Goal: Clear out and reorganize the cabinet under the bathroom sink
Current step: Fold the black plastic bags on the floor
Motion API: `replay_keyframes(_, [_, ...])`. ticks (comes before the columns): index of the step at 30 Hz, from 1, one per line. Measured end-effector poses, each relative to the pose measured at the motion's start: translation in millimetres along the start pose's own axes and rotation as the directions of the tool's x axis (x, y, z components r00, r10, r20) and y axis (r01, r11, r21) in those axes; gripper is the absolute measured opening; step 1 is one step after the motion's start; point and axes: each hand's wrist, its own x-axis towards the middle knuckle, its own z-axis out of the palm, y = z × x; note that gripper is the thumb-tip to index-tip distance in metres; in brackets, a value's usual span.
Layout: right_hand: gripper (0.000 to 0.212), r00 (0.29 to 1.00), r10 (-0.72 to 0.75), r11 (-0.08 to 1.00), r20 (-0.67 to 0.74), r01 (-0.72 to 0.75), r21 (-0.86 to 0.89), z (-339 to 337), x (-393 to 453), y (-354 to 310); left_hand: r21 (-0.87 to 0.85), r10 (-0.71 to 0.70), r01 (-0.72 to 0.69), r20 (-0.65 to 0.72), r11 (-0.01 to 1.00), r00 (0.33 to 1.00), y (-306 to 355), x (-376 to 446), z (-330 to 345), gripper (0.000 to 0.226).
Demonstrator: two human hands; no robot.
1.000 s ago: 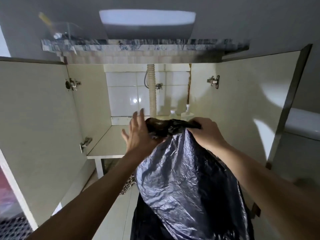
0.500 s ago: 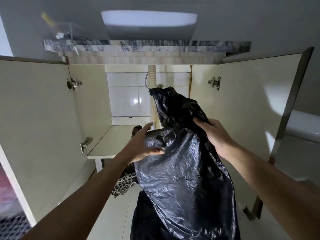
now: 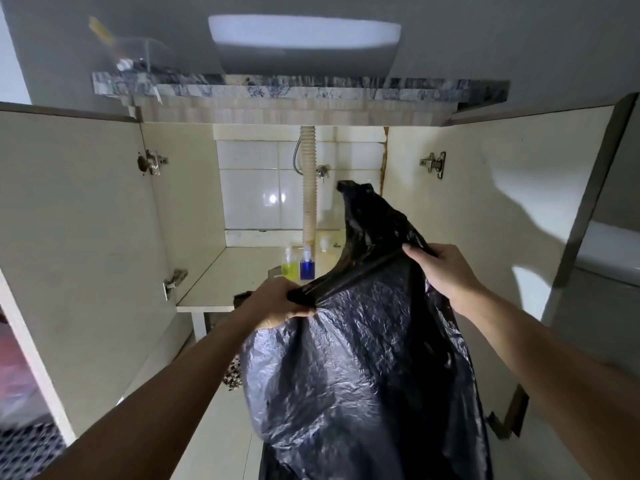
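A large black plastic rubbish bag point(image 3: 363, 375) hangs full in front of the open cabinet point(image 3: 214, 268) under the sink. My left hand point(image 3: 277, 303) grips a bunched edge of the bag's mouth at its left. My right hand point(image 3: 446, 271) holds the opposite edge, higher and to the right. The rim is stretched taut between both hands, and a loose flap of the bag stands up behind. On the cabinet floor, just past my left hand, stand a small yellow bottle point(image 3: 289, 266) and a small blue bottle point(image 3: 307, 266).
Both cabinet doors point(image 3: 69, 254) stand wide open at left and right. A corrugated drain hose point(image 3: 309, 188) runs down the tiled back wall. A white basin point(image 3: 304, 43) sits on the marble counter. A spotted cloth point(image 3: 233, 374) lies on the floor under the cabinet edge.
My hands have pulled apart, stretching the bag's mouth taut. My left hand dropped lower and closed on the rim. The yellow and blue bottles came into sight.
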Motion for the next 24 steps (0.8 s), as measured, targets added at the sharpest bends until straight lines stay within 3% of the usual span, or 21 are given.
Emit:
replay_keyframes(3, [0.031, 0.998, 0.061, 0.942, -0.012, -0.062, -0.331, -9.5, 6.8, 7.1, 0.042, 0.005, -0.003, -0.049, 0.999, 0.999, -0.7, -0.4, -3.5, 0.017])
replay_keyframes(5, [0.028, 0.999, 0.012, 0.862, -0.035, -0.028, -0.506, -13.6, 9.5, 5.6, 0.055, 0.032, -0.027, -0.097, 0.998, 0.995, 3.4, -0.7, -6.3, 0.016])
replay_keyframes(8, [0.050, 0.946, -0.323, 0.805, -0.019, 0.264, -0.531, -15.1, 2.2, -18.2, 0.113, 0.107, -0.096, -0.100, 0.989, 0.989, 16.2, -1.1, -9.1, 0.011])
replay_keyframes(10, [0.058, 0.871, -0.463, 0.753, 0.168, 0.486, -0.444, -7.1, -11.8, -39.5, 0.162, 0.153, -0.140, -0.070, 0.977, 0.986, 25.1, -0.8, -8.9, 0.012])
replay_keyframes(12, [0.065, 0.821, -0.378, 0.687, 0.428, 0.559, -0.465, 8.5, -24.8, -46.9, 0.204, 0.181, -0.171, -0.032, 0.964, 0.983, 33.8, -1.2, -7.1, 0.012])
replay_keyframes(14, [0.050, 0.784, -0.241, 0.560, 0.572, 0.594, -0.578, 23.7, -25.1, -31.2, 0.229, 0.204, -0.199, 0.000, 0.953, 0.979, 39.5, -2.4, -4.6, 0.013])
replay_keyframes(16, [0.013, 0.792, -0.170, 0.411, 0.586, 0.597, -0.689, 29.9, -23.6, -17.2, 0.260, 0.227, -0.228, 0.035, 0.938, 0.973, 40.8, -3.9, -2.7, 0.013])
replay_keyframes(17, [0.008, 0.809, -0.144, 0.383, 0.570, 0.577, -0.722, 29.0, -23.3, -12.4, 0.276, 0.232, -0.239, 0.056, 0.931, 0.971, 39.4, -4.4, -2.1, 0.011])
replay_keyframes(19, [0.024, 0.838, -0.088, 0.375, 0.538, 0.528, -0.762, 26.1, -22.2, -6.5, 0.294, 0.204, -0.228, 0.108, 0.928, 0.973, 32.6, -4.7, -0.5, 0.010])
replay_keyframes(24, [0.014, 0.867, -0.130, 0.368, 0.481, 0.492, -0.789, 22.0, -16.7, -1.7, 0.400, -0.052, -0.074, 0.296, 0.914, 0.954, 4.9, -2.8, 1.7, 0.039])
